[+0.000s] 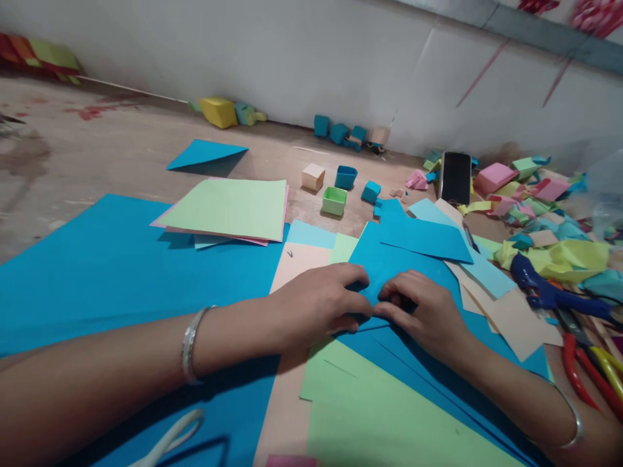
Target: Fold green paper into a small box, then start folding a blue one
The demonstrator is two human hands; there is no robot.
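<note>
My left hand [335, 299], a bangle on its wrist, reaches in with fingers bent down onto a piece of blue paper [374, 275]. Facing it, my right hand [421, 311] has thumb and fingers closed at the near edge of the same paper, where a folded edge shows. The fingertips of both hands almost meet, and part of the paper is hidden under them. Beneath lie more blue sheets, a green sheet [370, 395] and a peach sheet [292, 389]. A loose blue strip [423, 237] lies just beyond the hands.
Small paper boxes, one green [334, 202], one peach [313, 177], stand ahead. A sheet stack [233, 207] lies left. At right are a phone [456, 178], paper scraps [564, 259], a blue-handled tool [540, 288] and red-handled pliers [574, 370]. A white loop [175, 434] is near me.
</note>
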